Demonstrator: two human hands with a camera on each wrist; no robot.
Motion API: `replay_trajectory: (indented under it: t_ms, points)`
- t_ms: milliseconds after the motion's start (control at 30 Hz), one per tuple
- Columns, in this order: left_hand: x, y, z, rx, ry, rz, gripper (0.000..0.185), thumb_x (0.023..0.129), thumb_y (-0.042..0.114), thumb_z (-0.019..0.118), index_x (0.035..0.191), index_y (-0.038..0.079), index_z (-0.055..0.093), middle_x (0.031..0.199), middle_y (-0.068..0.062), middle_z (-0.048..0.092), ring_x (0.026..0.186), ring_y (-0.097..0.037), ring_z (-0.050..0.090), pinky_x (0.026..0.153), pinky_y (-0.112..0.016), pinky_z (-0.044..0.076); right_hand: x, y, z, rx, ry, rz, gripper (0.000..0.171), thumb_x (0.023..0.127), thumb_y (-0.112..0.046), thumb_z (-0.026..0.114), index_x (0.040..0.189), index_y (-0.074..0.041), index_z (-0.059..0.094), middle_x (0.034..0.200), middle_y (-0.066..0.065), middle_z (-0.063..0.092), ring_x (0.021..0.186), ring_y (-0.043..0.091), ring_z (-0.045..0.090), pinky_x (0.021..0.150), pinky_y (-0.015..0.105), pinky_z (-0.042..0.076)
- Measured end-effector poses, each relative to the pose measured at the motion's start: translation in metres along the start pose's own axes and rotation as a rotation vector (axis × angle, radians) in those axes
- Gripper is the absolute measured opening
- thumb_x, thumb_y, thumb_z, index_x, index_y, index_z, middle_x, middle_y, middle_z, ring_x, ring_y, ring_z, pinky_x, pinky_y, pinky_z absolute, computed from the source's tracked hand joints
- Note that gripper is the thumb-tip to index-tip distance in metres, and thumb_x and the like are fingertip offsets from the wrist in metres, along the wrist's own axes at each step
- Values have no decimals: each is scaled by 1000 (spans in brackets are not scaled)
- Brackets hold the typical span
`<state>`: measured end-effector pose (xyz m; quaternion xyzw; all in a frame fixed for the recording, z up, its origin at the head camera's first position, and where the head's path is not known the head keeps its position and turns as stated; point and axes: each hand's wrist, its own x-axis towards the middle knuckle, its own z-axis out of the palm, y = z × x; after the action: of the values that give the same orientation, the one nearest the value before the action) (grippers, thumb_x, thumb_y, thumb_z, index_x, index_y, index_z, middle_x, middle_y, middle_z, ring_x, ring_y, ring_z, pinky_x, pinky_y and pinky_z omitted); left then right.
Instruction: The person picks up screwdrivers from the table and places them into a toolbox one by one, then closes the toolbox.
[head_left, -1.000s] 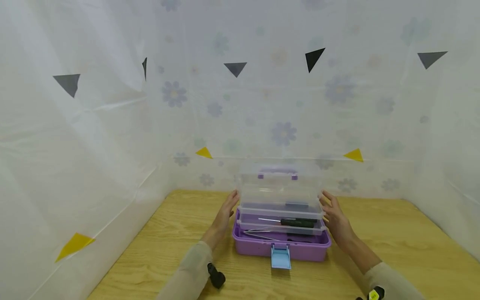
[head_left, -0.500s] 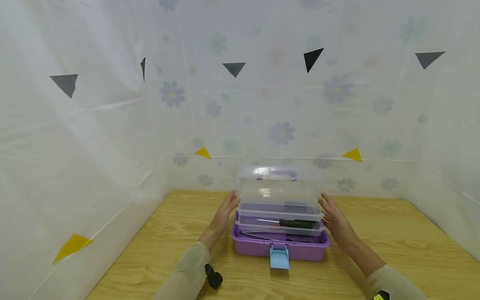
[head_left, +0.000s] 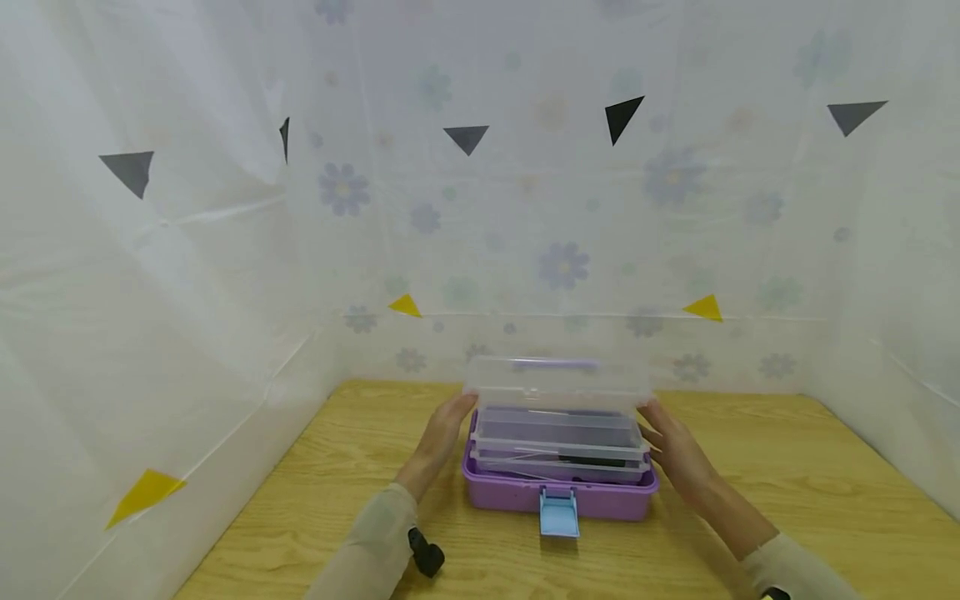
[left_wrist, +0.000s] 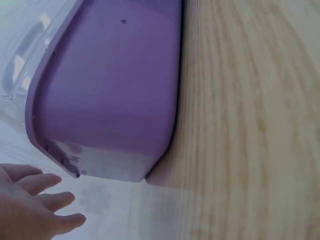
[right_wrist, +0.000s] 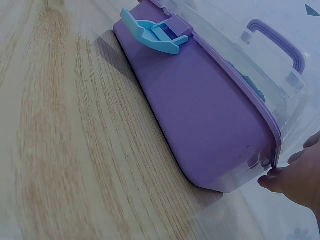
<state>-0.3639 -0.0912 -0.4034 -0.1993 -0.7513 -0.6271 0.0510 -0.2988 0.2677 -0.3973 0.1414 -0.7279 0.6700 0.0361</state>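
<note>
A purple toolbox (head_left: 600, 504) stands on the table, its clear lid (head_left: 558, 379) raised and tilted above the tiered clear trays (head_left: 555, 429). At the lid's left side is my left hand (head_left: 438, 437), fingers extended; in the left wrist view its spread fingers (left_wrist: 55, 200) show just beyond the box's back corner. My right hand (head_left: 682, 454) is at the lid's right side, thumb side up, lower fingers loosely bent beside the trays. A dark-handled screwdriver (head_left: 600, 460) shows through the trays, above a thin metal tool (head_left: 517, 472) in the base.
The light blue latch (head_left: 558, 515) hangs down at the box's front. A purple carrying handle (right_wrist: 280, 40) sits on the lid. Wood-grain table (head_left: 300, 500) extends on both sides, and white sheeting with flower prints and triangle markers (head_left: 405, 305) encloses it.
The lid has swung down and forward from nearly upright, now covering more of the trays. Both hands have stayed at its sides, shifting slightly. The box has not moved on the table.
</note>
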Motion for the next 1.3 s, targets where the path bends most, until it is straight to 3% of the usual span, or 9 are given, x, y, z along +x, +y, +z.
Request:
replay_trajectory:
  t_ms: [233,367,467,733,933,1100,1200,1300]
  points:
    - [0,1,-8,-1,-95,12,64,107,43,48,146,-7,51,150,-22,51,146,-39,37,121,-58,17,-3,-1,-3,-17,4,31,76,113,-49,22,162,8,5,167,31,5,149,55,10,118,59,19]
    - [1,1,-14,3,-141,-27,69,106,47,48,149,-7,48,154,-22,47,148,-40,32,121,-59,14,-4,-2,-9,-1,-32,32,75,114,-46,24,161,10,6,166,32,5,149,56,10,111,32,39]
    - [1,3,-16,22,-143,-65,75,106,53,47,151,-7,45,157,-23,41,150,-41,28,121,-60,13,-3,-1,-14,30,-76,18,72,115,-42,26,160,11,6,166,33,4,148,57,8,98,17,43]
    - [2,5,-23,62,-159,-155,92,99,63,55,158,-5,33,163,-23,31,152,-42,20,120,-65,11,-4,1,-28,46,-176,37,73,115,-38,30,159,12,1,166,31,0,149,52,5,98,19,44]
    - [4,4,-32,13,-316,-138,83,102,53,56,161,1,30,165,-20,28,152,-39,21,119,-66,16,-6,3,-39,100,-261,76,72,114,-29,35,160,9,-6,166,30,-6,150,50,4,105,30,44]
    - [4,1,-39,10,-389,-155,83,99,49,62,163,8,28,167,-16,25,152,-38,23,118,-64,22,-4,6,-49,126,-322,99,71,112,-18,40,162,4,-6,167,26,-7,149,33,24,108,33,43]
    - [3,1,-42,28,-394,-186,91,96,49,67,164,8,24,168,-18,20,152,-40,21,118,-63,23,-5,8,-53,123,-360,95,75,112,-15,41,159,6,-13,165,29,-16,149,39,23,109,34,43]
    - [1,2,-44,42,-403,-211,95,94,48,72,165,9,21,169,-18,16,151,-43,22,118,-65,22,-6,8,-55,125,-380,113,80,112,-14,43,157,6,-20,163,29,-26,150,52,5,110,34,43]
